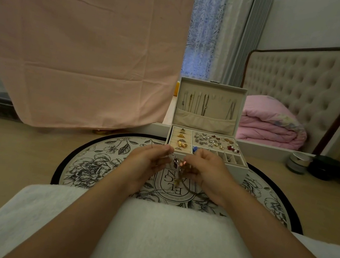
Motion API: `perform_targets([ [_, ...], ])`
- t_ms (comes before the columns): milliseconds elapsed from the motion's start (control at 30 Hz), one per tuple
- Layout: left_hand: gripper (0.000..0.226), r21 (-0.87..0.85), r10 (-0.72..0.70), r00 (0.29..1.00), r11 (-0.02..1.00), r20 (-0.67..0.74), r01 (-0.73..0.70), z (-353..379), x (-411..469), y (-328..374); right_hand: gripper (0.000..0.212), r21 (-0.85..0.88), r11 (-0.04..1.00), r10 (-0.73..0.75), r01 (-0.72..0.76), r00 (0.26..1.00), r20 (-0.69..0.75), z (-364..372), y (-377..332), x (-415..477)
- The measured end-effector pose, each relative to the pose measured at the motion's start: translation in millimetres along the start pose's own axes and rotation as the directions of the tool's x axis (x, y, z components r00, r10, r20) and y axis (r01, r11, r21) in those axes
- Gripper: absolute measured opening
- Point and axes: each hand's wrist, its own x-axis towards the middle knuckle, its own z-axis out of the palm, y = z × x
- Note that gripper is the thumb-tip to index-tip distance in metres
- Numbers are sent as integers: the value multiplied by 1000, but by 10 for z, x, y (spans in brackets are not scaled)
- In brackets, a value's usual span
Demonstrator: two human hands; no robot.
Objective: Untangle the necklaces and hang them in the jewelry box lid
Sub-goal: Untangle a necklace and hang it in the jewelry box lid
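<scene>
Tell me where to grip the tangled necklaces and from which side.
Pinch the tangled necklaces beside the knot, left hand from the left, right hand from the right. Their loose tails trail down to the mat, so probably only the knot gives purchase.

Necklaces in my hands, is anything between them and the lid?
Nothing blocks it. The left hand and right hand hold the necklaces before the box; only its low tray lies between them and the open lid. Chains already hang there.
</scene>
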Motion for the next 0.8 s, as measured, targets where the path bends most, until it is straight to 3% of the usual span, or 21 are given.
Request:
perform_targets([
  [167, 37, 14, -50, 997, 999, 66, 49, -56, -38, 59, 12, -161, 987, 35, -18, 994, 100, -13, 19, -6],
  [367, 15, 103, -114, 982, 990, 153, 99, -79, -79, 118, 16, -509, 856, -55, 92, 995, 87, 32, -1, -57],
  [433, 18, 181, -120, 976, 980, 179, 88, -75, -99, 131, 14, -476, 873, -85, 104, 995, 60, 38, 2, -51],
  [533, 21, 267, -117, 970, 962, 212, 57, -78, -120, 157, 28, -379, 922, -23, 82, 987, 158, 15, 16, -50],
  [600, 19, 311, -123, 964, 949, 235, 46, -91, -133, 178, 24, -411, 907, -8, 87, 982, 189, 17, 33, -55],
  [700, 18, 312, -157, 954, 947, 254, 73, -119, -132, 183, 10, -486, 869, -39, 91, 992, 117, 7, 33, -40],
  [800, 14, 300, -195, 948, 947, 250, 116, -137, -130, 184, 14, -398, 915, -30, 66, 995, 97, -49, 24, 0],
])
